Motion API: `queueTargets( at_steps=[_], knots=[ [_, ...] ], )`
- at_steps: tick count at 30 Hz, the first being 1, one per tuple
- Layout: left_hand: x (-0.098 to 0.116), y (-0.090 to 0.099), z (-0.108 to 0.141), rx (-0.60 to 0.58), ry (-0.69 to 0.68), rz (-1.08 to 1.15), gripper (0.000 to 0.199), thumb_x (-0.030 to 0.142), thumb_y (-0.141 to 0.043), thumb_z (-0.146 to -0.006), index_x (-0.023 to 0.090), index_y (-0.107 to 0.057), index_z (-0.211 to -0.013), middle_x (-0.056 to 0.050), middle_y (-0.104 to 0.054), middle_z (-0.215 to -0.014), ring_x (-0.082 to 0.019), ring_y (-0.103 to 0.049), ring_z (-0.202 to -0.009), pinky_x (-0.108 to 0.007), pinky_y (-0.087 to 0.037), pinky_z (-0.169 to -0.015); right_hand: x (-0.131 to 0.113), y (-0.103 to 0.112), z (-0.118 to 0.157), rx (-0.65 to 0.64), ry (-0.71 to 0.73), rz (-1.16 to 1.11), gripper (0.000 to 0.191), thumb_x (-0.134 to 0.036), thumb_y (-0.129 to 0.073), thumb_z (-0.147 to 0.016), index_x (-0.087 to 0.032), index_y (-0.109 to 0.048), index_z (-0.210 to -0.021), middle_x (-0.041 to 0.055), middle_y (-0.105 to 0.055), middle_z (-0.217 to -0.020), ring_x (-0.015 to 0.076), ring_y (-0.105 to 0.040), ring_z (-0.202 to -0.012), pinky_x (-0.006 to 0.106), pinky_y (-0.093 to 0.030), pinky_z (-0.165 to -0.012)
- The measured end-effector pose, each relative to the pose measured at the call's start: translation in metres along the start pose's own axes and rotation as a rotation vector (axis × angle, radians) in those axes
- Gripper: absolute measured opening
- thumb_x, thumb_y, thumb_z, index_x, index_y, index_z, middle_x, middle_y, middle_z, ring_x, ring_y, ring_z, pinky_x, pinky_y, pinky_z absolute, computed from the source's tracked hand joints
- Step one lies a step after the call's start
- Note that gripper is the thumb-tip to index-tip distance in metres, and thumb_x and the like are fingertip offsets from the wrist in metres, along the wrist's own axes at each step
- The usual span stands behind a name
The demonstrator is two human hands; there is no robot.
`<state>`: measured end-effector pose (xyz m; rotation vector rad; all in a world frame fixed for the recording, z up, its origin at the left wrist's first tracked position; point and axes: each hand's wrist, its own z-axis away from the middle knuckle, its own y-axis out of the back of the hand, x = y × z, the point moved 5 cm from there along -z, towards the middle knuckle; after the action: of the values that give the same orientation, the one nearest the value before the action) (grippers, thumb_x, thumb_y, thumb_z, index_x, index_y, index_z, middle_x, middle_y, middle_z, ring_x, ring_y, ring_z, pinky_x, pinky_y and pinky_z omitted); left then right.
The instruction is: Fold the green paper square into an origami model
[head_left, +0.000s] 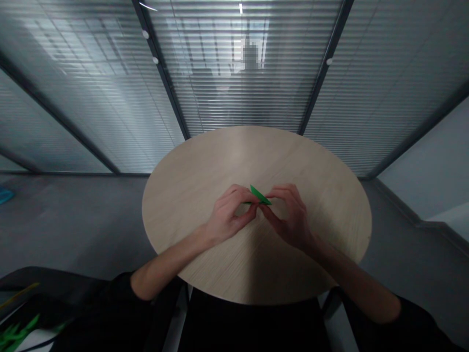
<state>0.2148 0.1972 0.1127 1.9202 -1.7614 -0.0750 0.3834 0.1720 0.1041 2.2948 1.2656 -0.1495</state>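
Observation:
Between my two hands, above the middle of the round table, is a small piece of folded green paper. One pointed flap of it stands up; the rest is partly hidden by my fingers. My left hand pinches its left side between thumb and fingers. From the right, my right hand grips the near right edge with thumb and forefinger. The fingertips of both hands nearly meet at the paper.
The round wooden table stands before a glass wall with blinds. A chair arm and green items are at the lower left. A blue object lies on the floor at the far left.

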Motion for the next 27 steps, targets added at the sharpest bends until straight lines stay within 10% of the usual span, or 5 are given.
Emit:
queueTargets(
  at_steps=[27],
  knots=[
    [-0.0004,-0.0001,0.0019,-0.040,0.048,-0.017,0.016,0.012,-0.067,-0.097,0.017,-0.067,-0.112,-0.007,-0.076,-0.098,-0.016,-0.072,-0.089,-0.029,-0.060,-0.078,-0.0002,0.0020,-0.0039,-0.035,0.002,-0.007,0.023,-0.017,-0.067,-0.092,-0.024,-0.063,-0.114,0.0064,-0.067,-0.101,0.0234,-0.063,-0.094,0.042,-0.054,-0.083]
  ],
)
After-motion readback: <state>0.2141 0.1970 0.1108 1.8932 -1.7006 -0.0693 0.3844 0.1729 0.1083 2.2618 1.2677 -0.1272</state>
